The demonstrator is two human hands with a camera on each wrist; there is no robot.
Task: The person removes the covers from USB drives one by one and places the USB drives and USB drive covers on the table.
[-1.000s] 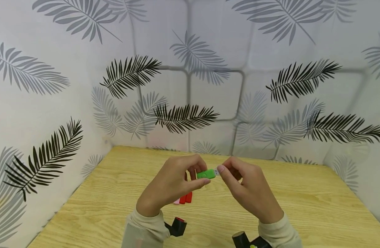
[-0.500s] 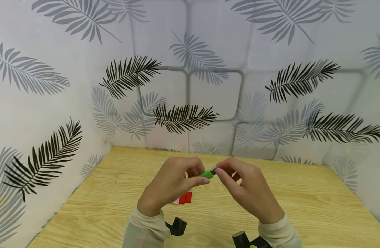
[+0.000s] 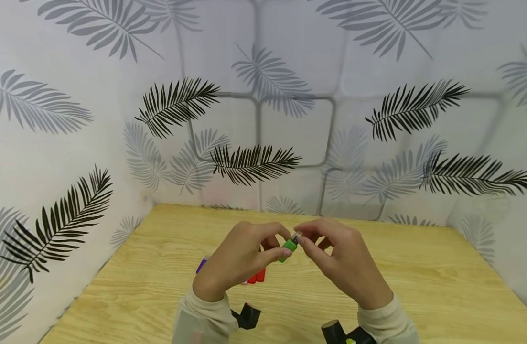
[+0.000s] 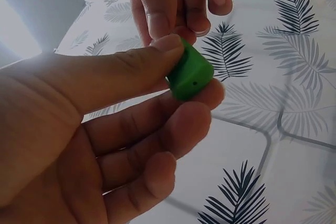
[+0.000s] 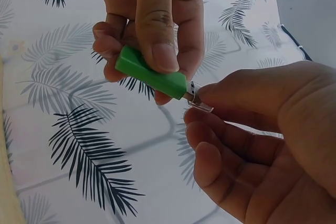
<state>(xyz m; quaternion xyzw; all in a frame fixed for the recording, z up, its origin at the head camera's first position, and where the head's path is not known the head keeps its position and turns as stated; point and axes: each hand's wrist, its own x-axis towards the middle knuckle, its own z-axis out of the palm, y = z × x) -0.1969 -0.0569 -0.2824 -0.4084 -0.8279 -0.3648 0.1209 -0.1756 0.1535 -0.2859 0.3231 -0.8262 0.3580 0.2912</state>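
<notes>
- In the head view we see the green USB stick (image 3: 290, 246) between the two hands: the left hand (image 3: 246, 255) pinches its green body, and the right hand (image 3: 346, 255) pinches the clear cap (image 3: 296, 236) at its upper end
- There we count one green stick, two red pieces (image 3: 261, 274), one purple piece (image 3: 201, 264) partly behind the left hand, and two black devices (image 3: 249, 316), one beside each beige sleeve (image 3: 203, 317)
- Below them we see a wood-grain table (image 3: 418, 282), and around it a pale backdrop (image 3: 297, 131) printed with black and grey leaves
- In the left wrist view we find the stick between left thumb and fingertips, the right hand just beyond; the cap is hidden
- In the right wrist view we see the cap over the metal connector (image 5: 190, 97), right thumb and fingers gripping it
</notes>
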